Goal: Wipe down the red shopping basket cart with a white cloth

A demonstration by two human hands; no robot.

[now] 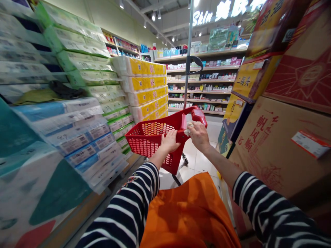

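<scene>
A red plastic shopping cart (152, 137) with a perforated basket stands right in front of me. My left hand (170, 142) grips the basket's near rim, its fingers over the edge and the thumb toward the right. In my right hand (199, 135) is a crumpled whitish cloth (189, 128), pressed against the cart beside its red handle (199, 115). The fingers are closed around the cloth and hide part of it. A tall metal pole (189, 38) with a dark grip (194, 64) rises behind the handle.
Stacked tissue packs (85, 137) line the left side, with yellow packs (147, 86) farther on. Cardboard cartons (271, 148) crowd close on the right. Shelves of cosmetics (204, 81) stand at the back. Dark gloves or cloth (66, 90) lie on the left stack.
</scene>
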